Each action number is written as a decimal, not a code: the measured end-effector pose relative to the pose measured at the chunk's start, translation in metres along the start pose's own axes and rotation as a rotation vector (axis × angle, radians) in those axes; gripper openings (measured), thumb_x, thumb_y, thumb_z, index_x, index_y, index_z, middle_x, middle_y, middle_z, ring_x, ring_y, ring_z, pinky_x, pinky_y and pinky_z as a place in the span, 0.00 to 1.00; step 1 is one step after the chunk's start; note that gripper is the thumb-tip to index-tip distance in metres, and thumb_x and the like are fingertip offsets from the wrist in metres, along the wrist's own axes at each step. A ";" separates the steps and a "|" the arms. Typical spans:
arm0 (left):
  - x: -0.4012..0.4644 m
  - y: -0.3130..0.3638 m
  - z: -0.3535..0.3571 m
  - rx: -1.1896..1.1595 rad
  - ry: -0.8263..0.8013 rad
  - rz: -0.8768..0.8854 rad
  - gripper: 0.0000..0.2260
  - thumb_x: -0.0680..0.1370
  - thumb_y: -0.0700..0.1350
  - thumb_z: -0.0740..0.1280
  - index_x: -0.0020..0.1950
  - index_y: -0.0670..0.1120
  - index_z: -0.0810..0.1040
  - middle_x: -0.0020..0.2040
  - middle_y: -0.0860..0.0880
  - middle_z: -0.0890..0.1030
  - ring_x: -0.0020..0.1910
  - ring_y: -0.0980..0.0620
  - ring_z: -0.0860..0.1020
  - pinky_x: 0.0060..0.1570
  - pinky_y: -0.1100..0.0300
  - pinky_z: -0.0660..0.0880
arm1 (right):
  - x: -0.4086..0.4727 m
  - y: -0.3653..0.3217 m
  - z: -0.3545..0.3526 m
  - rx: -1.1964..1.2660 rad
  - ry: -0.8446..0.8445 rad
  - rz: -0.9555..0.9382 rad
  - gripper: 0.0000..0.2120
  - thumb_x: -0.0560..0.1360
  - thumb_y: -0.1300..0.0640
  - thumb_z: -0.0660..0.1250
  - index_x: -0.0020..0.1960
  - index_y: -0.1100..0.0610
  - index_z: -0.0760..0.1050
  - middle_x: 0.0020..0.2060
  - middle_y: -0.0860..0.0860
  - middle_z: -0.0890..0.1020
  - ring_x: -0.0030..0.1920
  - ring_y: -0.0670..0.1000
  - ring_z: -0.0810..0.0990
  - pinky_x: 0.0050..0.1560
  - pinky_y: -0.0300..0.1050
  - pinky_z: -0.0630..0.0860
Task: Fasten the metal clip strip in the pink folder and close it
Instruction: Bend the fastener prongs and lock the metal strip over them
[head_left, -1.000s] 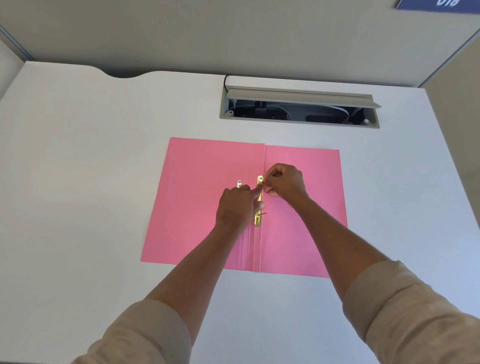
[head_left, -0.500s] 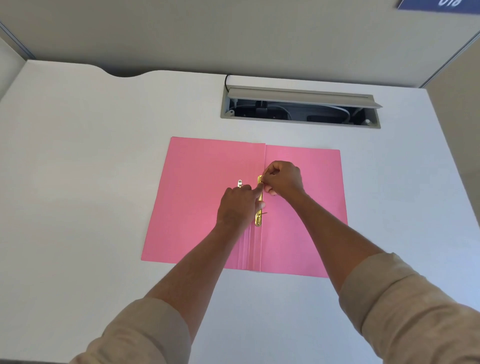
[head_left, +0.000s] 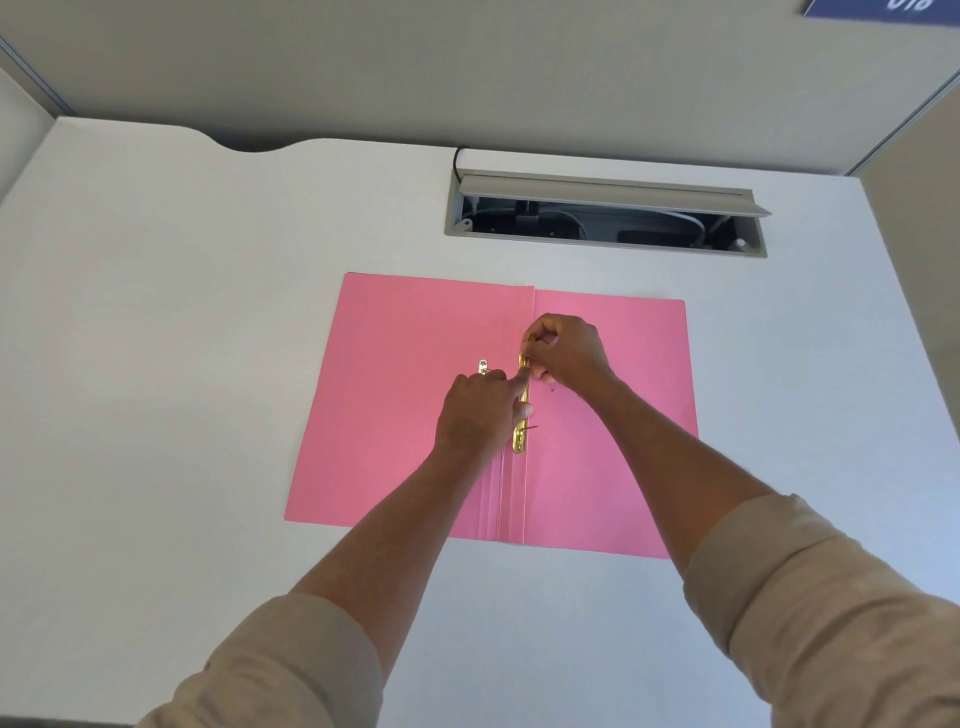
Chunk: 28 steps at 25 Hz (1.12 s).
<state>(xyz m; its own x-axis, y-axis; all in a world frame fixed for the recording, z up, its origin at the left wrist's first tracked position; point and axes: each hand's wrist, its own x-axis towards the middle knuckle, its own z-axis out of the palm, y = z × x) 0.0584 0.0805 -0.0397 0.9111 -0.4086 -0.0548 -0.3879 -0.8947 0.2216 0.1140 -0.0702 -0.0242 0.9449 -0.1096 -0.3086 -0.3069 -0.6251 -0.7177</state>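
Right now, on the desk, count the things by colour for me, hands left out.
Pink: 1, the open folder
Gold: 1, the metal clip strip along the fold
Silver: 1, the small metal piece on the left flap
Grey: 1, the cable tray set in the desk
Total: 4

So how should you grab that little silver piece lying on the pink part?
Judging by its pose, pinch the small metal piece by its two long edges, coming from above at its far end. It lies flat on the pink folder, and the left hand covers the near end.
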 end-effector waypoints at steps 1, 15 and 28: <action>0.000 0.000 0.000 -0.002 -0.004 0.002 0.22 0.80 0.55 0.63 0.73 0.50 0.69 0.47 0.47 0.82 0.46 0.44 0.81 0.48 0.53 0.73 | 0.001 -0.002 0.000 -0.040 -0.010 -0.019 0.06 0.74 0.62 0.71 0.41 0.53 0.81 0.29 0.51 0.85 0.30 0.53 0.85 0.38 0.52 0.86; 0.002 -0.001 -0.002 -0.018 -0.034 -0.018 0.22 0.80 0.55 0.64 0.73 0.51 0.69 0.46 0.48 0.82 0.45 0.44 0.80 0.46 0.54 0.72 | 0.004 -0.004 0.000 0.099 0.048 0.179 0.01 0.69 0.66 0.70 0.40 0.63 0.79 0.28 0.56 0.85 0.29 0.55 0.85 0.38 0.50 0.85; 0.008 -0.004 -0.019 -0.122 -0.244 -0.071 0.19 0.75 0.52 0.69 0.66 0.52 0.75 0.49 0.47 0.82 0.51 0.44 0.80 0.45 0.55 0.75 | -0.059 -0.003 -0.009 0.229 -0.132 0.411 0.03 0.75 0.65 0.70 0.44 0.62 0.77 0.35 0.61 0.79 0.33 0.55 0.76 0.31 0.44 0.78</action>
<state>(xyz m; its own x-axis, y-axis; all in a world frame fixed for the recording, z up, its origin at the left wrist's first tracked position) 0.0700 0.0838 -0.0220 0.8691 -0.3906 -0.3034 -0.2915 -0.9002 0.3236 0.0599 -0.0682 0.0019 0.7224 -0.2037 -0.6608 -0.6826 -0.3627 -0.6345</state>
